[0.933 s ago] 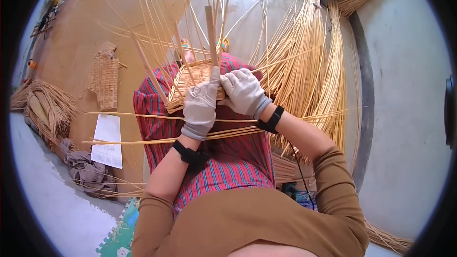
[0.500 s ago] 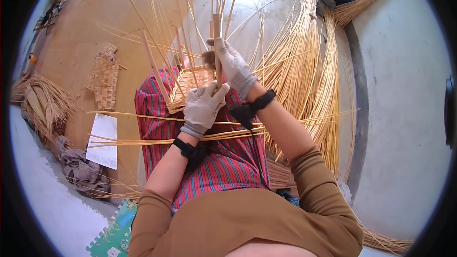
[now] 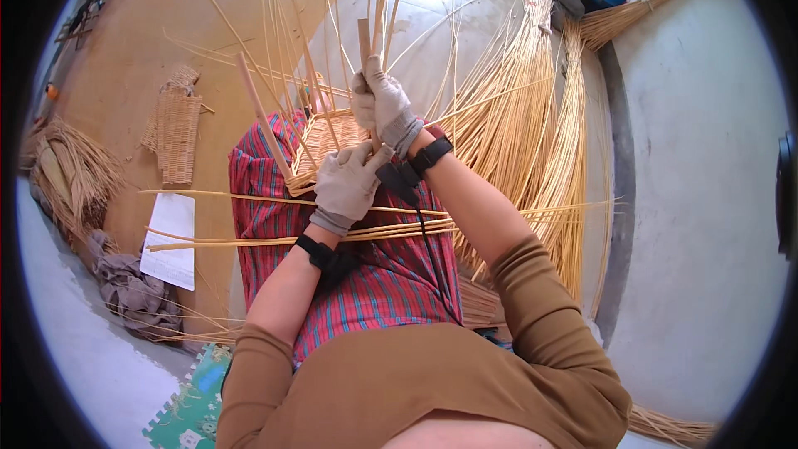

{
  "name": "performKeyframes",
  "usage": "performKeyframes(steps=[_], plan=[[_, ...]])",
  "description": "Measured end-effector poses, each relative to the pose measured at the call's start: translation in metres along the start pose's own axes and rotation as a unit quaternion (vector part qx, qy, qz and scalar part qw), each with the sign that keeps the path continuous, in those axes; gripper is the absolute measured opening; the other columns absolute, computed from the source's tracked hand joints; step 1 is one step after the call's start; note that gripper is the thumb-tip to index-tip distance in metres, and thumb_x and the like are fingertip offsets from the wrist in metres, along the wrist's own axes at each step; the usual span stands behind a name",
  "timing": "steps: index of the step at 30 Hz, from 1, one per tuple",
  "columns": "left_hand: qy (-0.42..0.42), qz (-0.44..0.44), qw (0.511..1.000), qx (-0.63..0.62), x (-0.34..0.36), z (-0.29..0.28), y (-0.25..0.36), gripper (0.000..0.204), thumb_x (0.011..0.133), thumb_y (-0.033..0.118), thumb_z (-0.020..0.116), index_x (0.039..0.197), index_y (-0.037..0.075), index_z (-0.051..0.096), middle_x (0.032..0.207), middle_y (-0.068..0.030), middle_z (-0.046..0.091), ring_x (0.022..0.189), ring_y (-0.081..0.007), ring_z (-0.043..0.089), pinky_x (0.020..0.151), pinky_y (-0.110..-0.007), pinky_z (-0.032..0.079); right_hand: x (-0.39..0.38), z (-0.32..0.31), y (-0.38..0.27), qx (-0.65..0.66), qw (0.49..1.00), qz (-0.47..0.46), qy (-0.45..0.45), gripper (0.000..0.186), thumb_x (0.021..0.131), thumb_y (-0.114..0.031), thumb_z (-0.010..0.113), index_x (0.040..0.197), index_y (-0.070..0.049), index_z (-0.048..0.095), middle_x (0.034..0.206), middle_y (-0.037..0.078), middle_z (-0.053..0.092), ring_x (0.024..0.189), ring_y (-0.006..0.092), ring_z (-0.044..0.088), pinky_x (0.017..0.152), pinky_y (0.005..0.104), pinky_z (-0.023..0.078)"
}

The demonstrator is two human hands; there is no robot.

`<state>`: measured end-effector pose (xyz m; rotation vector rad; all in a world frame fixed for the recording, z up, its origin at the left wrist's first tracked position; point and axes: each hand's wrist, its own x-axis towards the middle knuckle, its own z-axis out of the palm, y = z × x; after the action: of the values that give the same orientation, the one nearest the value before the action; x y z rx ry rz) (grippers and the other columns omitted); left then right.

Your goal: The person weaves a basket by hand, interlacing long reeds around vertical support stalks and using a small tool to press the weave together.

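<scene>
A partly woven wicker basket [image 3: 337, 128] rests on my lap, its long thin rods rising from the edges. My right hand [image 3: 384, 106], in a pale work glove, is closed around a flat wooden stake [image 3: 364, 40] that stands upright at the basket's near right corner. Lower down, my left hand [image 3: 346, 185], gloved too, grips the basket's near edge, its fingers by the foot of that stake. What lies under the left palm is hidden. Another wooden stake [image 3: 264, 118] leans upright at the near left corner.
Striped cloth [image 3: 374, 283] covers my lap, with loose wicker rods [image 3: 220, 242] lying across it. Large rod bundles [image 3: 507, 125] spread on the right. To the left are a woven panel [image 3: 177, 140], a white sheet [image 3: 172, 241], a fibre bundle [image 3: 75, 175] and crumpled grey cloth [image 3: 137, 295].
My right hand has slid a little lower, and its fingers, which were stretched along the stake, now wrap round it. The left hand stays at the basket's near edge.
</scene>
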<state>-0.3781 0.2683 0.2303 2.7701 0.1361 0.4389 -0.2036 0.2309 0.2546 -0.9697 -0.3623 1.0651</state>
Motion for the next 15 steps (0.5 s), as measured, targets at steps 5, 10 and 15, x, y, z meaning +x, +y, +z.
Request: performKeyframes(steps=[5,10,15], plan=[[0.085,-0.018,0.996,-0.024,-0.011,0.001,0.004,0.089,0.072,0.020,0.083,0.152,0.017,0.043,0.116,-0.0077,0.065,0.103,-0.0296,0.063,0.094,-0.045,0.046,-0.061,-0.019,0.002,-0.458,0.817,-0.265,0.230,0.041,0.106,-0.044,0.049,0.124,-0.009,0.059,0.086,0.003,0.059,0.075,0.0118,0.059,0.072,0.0276,0.051],[0.107,0.000,0.994,-0.015,-0.015,0.010,0.005,0.098,0.072,0.018,0.083,0.156,0.006,0.034,0.111,-0.0125,0.064,0.103,-0.0336,0.062,0.097,-0.045,0.045,-0.082,-0.078,0.011,0.255,0.817,-0.143,0.497,0.054,0.106,-0.056,0.040,0.115,-0.006,0.061,0.080,0.006,0.059,0.071,0.0167,0.057,0.059,0.0344,0.051],[0.092,0.029,0.995,-0.003,-0.011,0.012,0.009,0.096,0.072,0.013,0.080,0.156,0.003,0.034,0.103,-0.0113,0.064,0.096,-0.0315,0.062,0.091,-0.043,0.045,-0.102,-0.095,0.025,0.428,0.862,-0.214,0.166,0.068,0.103,-0.066,0.029,0.074,-0.012,0.058,0.053,-0.003,0.035,0.046,0.0121,0.035,0.044,0.0309,0.034]])
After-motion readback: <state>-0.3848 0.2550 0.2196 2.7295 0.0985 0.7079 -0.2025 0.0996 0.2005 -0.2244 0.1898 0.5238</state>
